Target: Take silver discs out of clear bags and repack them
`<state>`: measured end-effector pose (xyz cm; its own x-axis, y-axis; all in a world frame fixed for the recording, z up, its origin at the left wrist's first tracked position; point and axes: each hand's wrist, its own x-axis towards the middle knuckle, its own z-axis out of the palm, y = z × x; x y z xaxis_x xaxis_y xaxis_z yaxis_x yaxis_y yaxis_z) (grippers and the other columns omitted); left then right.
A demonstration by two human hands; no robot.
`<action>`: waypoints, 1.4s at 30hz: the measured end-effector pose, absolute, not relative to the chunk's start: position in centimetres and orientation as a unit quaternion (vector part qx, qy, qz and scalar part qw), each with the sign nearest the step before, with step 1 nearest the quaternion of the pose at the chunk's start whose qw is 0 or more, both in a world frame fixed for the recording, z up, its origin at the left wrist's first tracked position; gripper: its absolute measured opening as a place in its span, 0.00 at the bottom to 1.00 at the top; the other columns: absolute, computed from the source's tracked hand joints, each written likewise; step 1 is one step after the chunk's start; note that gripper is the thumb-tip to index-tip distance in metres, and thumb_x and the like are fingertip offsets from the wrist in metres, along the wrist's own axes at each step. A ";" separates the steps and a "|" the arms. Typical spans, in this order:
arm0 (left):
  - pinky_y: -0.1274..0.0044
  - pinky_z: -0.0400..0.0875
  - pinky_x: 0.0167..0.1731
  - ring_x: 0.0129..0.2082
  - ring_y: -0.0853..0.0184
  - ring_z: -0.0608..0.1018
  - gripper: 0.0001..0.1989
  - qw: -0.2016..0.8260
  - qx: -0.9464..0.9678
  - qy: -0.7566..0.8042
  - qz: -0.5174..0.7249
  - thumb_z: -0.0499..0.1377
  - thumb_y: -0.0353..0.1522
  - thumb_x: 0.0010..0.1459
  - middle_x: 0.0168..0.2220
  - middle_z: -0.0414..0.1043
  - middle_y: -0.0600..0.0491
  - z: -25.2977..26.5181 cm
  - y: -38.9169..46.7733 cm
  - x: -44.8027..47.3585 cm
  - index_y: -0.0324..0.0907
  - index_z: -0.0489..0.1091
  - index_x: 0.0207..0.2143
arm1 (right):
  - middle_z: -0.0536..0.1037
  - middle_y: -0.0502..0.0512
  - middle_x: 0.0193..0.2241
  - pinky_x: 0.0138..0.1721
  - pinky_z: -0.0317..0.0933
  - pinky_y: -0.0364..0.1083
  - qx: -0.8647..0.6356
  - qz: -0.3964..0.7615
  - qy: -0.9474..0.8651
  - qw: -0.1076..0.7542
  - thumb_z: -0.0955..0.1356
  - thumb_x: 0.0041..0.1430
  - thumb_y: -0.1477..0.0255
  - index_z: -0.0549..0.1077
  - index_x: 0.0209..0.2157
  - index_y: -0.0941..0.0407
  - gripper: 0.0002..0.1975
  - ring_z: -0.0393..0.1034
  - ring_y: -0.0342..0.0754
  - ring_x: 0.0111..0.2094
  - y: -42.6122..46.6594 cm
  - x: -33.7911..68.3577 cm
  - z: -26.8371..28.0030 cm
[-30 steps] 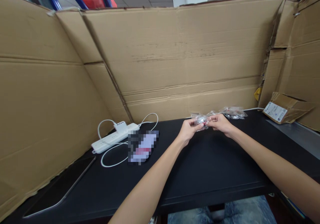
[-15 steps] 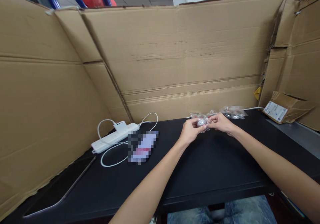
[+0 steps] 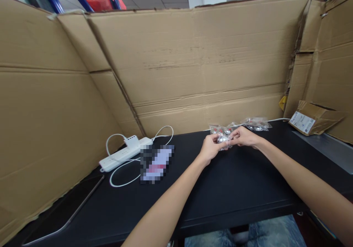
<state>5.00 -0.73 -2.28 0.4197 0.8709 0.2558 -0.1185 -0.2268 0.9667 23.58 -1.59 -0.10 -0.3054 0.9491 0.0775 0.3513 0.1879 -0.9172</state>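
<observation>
Between my two hands is a small clear plastic bag (image 3: 223,139) with shiny silvery contents and a bit of red; what is inside is too small to name. My left hand (image 3: 210,147) pinches its left side between thumb and fingers. On the other side, the fingertips of my right hand (image 3: 242,136) are closed on the bag's right edge. Just behind my hands lie more clear bags (image 3: 220,129) with silvery and red pieces. Another group of such bags (image 3: 257,124) rests farther right, near the back cardboard.
Cardboard walls (image 3: 209,55) enclose the black table (image 3: 234,188). To the left are a white power strip (image 3: 125,153) with cables, a blurred-out phone-like item (image 3: 157,164) and a dark tablet (image 3: 66,210). An opened brown carton (image 3: 314,118) stands at right beside a grey flat sheet (image 3: 325,147).
The small bag has tilted and dropped slightly in my hands, and red now shows at its lower edge. More of the bags behind is visible. The whole view has shifted slightly.
</observation>
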 end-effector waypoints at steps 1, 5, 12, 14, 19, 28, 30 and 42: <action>0.69 0.76 0.34 0.31 0.61 0.80 0.17 0.563 0.620 0.293 0.461 0.71 0.33 0.41 0.34 0.78 0.45 -2.0 -0.7 4.9 0.35 0.76 0.34 | 0.67 0.46 0.13 0.17 0.45 0.39 -0.466 0.436 -0.676 0.369 0.76 0.41 0.62 0.78 0.25 0.60 0.15 0.55 0.37 0.15 -1.5 23.5 -0.1; 0.66 0.76 0.38 0.33 0.61 0.80 0.16 0.603 0.527 0.298 0.519 0.72 0.29 0.39 0.34 0.78 0.46 -1.0 -0.2 4.3 0.35 0.74 0.33 | 0.68 0.46 0.17 0.18 0.48 0.39 -0.420 0.451 -0.617 0.490 0.74 0.46 0.60 0.77 0.36 0.60 0.19 0.55 0.36 0.17 -1.5 23.1 0.3; 0.73 0.73 0.37 0.33 0.65 0.79 0.15 0.634 0.462 0.287 0.550 0.71 0.27 0.38 0.33 0.78 0.48 -0.7 0.4 3.9 0.37 0.74 0.32 | 0.75 0.53 0.33 0.21 0.60 0.40 -0.416 0.425 -0.582 0.555 0.77 0.41 0.61 0.71 0.44 0.57 0.28 0.68 0.42 0.25 -1.2 21.9 -0.4; 0.73 0.72 0.37 0.33 0.65 0.79 0.16 0.634 0.471 0.286 0.542 0.72 0.28 0.38 0.33 0.78 0.49 -0.8 0.2 4.1 0.37 0.74 0.32 | 0.76 0.54 0.29 0.23 0.62 0.41 -0.407 0.425 -0.605 0.536 0.76 0.43 0.60 0.74 0.37 0.59 0.22 0.69 0.42 0.25 -1.1 21.8 -0.9; 0.70 0.72 0.41 0.36 0.62 0.80 0.18 0.636 0.528 0.274 0.492 0.72 0.31 0.41 0.36 0.79 0.45 -0.9 -0.3 4.4 0.36 0.76 0.37 | 0.74 0.51 0.21 0.27 0.63 0.42 -0.375 0.408 -0.614 0.562 0.75 0.45 0.59 0.75 0.27 0.59 0.17 0.67 0.42 0.24 -1.1 22.0 -0.9; 0.73 0.72 0.36 0.33 0.62 0.79 0.11 0.504 0.604 0.329 0.522 0.70 0.35 0.44 0.33 0.79 0.46 -1.3 0.3 4.5 0.36 0.79 0.30 | 0.71 0.50 0.18 0.20 0.61 0.42 -0.432 0.349 -0.624 0.550 0.71 0.50 0.57 0.74 0.26 0.58 0.17 0.64 0.42 0.18 -0.5 22.4 -1.5; 0.74 0.72 0.33 0.33 0.62 0.78 0.11 0.500 0.601 0.333 0.527 0.68 0.36 0.47 0.32 0.79 0.46 -1.3 0.4 4.4 0.37 0.78 0.29 | 0.72 0.50 0.18 0.20 0.62 0.43 -0.430 0.344 -0.639 0.537 0.71 0.50 0.57 0.73 0.25 0.58 0.16 0.66 0.44 0.18 -0.4 22.3 -1.7; 0.77 0.73 0.26 0.29 0.64 0.79 0.11 0.460 0.640 0.344 0.510 0.63 0.36 0.54 0.30 0.78 0.46 -1.4 0.7 4.1 0.35 0.77 0.33 | 0.77 0.52 0.22 0.21 0.68 0.43 -0.394 0.371 -0.612 0.576 0.74 0.47 0.62 0.74 0.29 0.59 0.14 0.71 0.44 0.19 -0.4 22.1 -1.7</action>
